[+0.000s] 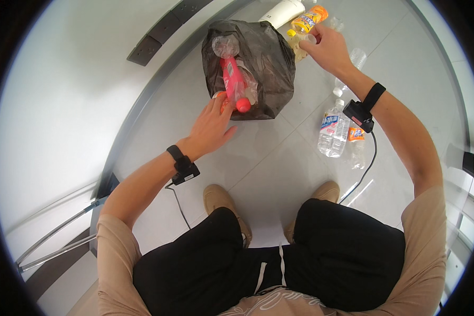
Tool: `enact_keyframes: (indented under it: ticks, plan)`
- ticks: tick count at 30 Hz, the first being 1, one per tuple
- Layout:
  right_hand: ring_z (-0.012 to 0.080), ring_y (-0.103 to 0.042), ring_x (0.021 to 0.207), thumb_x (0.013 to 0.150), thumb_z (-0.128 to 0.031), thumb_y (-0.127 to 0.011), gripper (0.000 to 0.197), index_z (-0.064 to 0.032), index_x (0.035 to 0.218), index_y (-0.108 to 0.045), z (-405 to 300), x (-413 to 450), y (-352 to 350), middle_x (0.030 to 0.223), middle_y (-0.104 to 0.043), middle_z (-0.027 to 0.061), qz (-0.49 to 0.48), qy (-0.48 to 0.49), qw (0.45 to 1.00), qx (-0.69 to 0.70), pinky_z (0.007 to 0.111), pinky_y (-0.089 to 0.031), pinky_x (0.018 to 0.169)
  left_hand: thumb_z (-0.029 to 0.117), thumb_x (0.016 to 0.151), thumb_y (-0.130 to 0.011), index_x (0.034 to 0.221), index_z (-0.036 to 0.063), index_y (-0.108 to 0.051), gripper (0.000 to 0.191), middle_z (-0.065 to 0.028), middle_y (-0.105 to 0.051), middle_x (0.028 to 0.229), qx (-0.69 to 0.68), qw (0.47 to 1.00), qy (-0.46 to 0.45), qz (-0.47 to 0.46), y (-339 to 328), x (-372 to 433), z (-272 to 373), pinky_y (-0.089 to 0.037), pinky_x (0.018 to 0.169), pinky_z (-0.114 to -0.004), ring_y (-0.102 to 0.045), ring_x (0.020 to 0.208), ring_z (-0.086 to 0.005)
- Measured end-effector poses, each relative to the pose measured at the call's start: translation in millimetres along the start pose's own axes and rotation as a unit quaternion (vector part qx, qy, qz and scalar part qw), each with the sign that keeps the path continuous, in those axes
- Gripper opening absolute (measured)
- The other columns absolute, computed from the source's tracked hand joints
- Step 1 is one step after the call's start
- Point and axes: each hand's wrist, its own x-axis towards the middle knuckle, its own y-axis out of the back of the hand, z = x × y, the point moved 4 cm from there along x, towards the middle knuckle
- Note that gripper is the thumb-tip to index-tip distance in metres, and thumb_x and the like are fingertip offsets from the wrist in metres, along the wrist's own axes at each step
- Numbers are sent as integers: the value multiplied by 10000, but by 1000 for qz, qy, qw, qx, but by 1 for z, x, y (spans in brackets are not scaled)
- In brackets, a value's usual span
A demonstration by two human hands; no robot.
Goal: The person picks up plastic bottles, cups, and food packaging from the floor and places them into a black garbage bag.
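A black plastic bag (274,75) stands open on the tiled floor, with a pink-labelled bottle (233,77), a clear plastic container (225,46) and other waste in it. My left hand (211,126) lies at the bag's near rim, its fingertips at an orange-and-white item (222,98) beside the bottle's red cap; whether it grips anything I cannot tell. To the right of the bag, my right hand (328,48) holds a pale cup (302,45) by its rim. Just beyond it lies an orange-labelled bottle (309,19) with a yellow cap.
A white paper cup (283,14) lies behind the bag. On the right are a clear bottle (357,59), a large blue-labelled bottle (332,130) and an orange-labelled clear bottle (357,148). A wall with dark sockets (158,37) curves along the left. Cables hang from both wrist devices.
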Motion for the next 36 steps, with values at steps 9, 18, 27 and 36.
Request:
enact_keyframes:
  ticks: [9,18,27,36]
  plan:
    - [138,-596,537,769,-252,-705,299,-7,846,-552,-14,-32,-34,624,-569,62,-55,25,990,126,293,-461,531,185,756,-727,1294,9,-444,633,-203,-438,1284,-86,991,12,98,26,9,17,-342,1027,-474,-419,1213,-386]
    - [203,-620,669,742,-309,-675,337,-6,869,-601,-8,-19,-42,703,-622,102,-58,12,994,93,331,-478,621,62,880,-590,925,-5,-529,101,-176,-568,948,-153,966,83,189,18,-26,-11,-423,755,-408,-521,863,-334]
    - [321,-655,782,769,-375,-634,434,0,987,-635,79,-1,-15,860,-679,170,14,-54,996,76,397,-503,716,146,966,-518,860,-16,-504,195,-146,-491,657,-230,934,143,233,35,-23,-29,-386,562,-331,-415,584,-224]
    - [317,-646,799,804,-360,-575,419,-1,1005,-653,135,-13,6,856,-677,176,20,-110,992,58,382,-494,741,143,969,-511,869,-13,-507,185,-143,-465,637,-209,912,171,310,46,-23,-35,-384,553,-336,-416,570,-229]
